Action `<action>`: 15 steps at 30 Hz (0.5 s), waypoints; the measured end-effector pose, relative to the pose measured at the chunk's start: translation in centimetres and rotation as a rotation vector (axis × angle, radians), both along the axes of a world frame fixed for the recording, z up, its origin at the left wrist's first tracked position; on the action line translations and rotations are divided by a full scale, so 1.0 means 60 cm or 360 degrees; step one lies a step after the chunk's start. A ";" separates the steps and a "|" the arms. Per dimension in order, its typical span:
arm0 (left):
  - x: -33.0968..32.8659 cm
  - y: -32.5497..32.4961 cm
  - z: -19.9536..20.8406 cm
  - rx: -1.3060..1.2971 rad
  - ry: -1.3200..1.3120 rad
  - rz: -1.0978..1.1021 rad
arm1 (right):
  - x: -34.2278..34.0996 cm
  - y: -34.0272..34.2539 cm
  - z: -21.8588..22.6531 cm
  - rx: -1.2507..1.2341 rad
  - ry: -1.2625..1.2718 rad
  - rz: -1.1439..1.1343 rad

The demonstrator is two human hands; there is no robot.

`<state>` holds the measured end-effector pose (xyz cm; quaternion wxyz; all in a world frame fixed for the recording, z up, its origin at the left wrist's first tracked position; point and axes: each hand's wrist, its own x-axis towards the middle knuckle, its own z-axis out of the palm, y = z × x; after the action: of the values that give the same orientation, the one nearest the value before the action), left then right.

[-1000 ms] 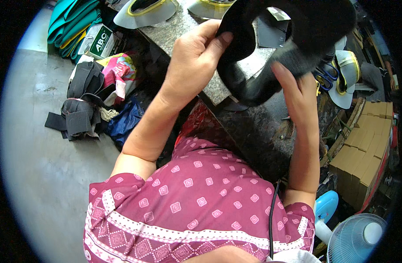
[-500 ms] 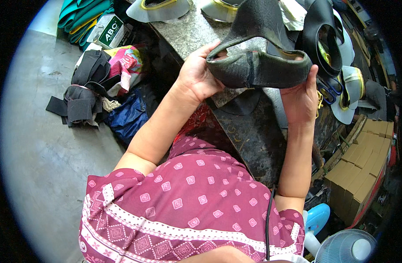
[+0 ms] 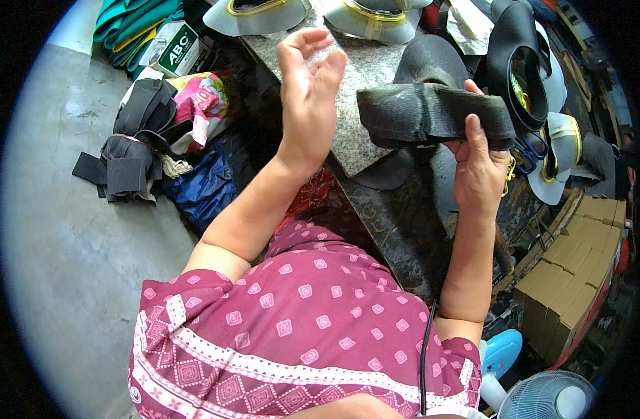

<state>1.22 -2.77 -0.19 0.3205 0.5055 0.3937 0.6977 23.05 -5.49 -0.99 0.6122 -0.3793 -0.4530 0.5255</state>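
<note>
My right hand [image 3: 475, 167] grips a black leather-like piece [image 3: 418, 115] by the right part of its band, thumb in front and fingers behind. The piece resembles a visor: a seamed band faces me and a rounded flap rises behind it. My left hand [image 3: 307, 105] is lifted off to the left of it, fingers loosely bent and apart, holding nothing. Just past the held piece, to the right, stands another black piece [image 3: 505, 70] with an oval opening. Blue-handled scissors [image 3: 529, 150] lie by my right hand.
Grey flared pieces with yellow edging [image 3: 372, 26] sit at the back of the speckled slab [image 3: 362, 143]. A cardboard box stack [image 3: 568, 269] and a fan [image 3: 550, 398] stand on the right. Black cloth strips [image 3: 131, 167] and a blue bag [image 3: 205, 185] lie on the left.
My left hand has let go of the black piece and moved up and left. My right hand now holds it alone, its band turned more face-on and slightly right.
</note>
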 end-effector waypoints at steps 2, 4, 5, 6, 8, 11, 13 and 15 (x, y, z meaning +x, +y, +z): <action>-0.006 -0.021 0.031 0.0764 0.1077 0.0196 | 0.000 0.000 -0.001 -0.0014 -0.0101 0.0000; 0.009 -0.040 0.041 0.0710 0.1633 0.0046 | -0.002 -0.001 -0.002 0.0045 0.0092 0.0066; 0.013 -0.037 0.041 0.0673 0.1720 0.0054 | -0.004 -0.001 -0.003 0.0078 0.0210 0.0077; 0.019 -0.032 0.038 0.0649 0.1861 0.0055 | -0.005 -0.001 -0.003 0.0119 0.0341 0.0084; 0.027 -0.019 0.027 0.0678 0.1668 0.0102 | -0.008 0.000 -0.004 0.0217 0.0116 0.0059; 0.034 0.000 0.010 0.0718 0.1288 0.0073 | -0.008 0.001 -0.005 0.0125 -0.0261 0.0018; 0.034 0.006 0.004 0.0219 0.0736 -0.0169 | -0.005 -0.001 -0.007 0.0034 -0.0399 0.0010; 0.028 0.013 0.002 -0.0208 0.0363 -0.0420 | 0.000 -0.006 -0.008 0.0025 -0.0331 -0.0018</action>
<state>2.89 -2.01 -0.06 0.3946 0.6067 0.4023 0.5606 23.02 -5.84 -1.47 0.5678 -0.4295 -0.5160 0.4763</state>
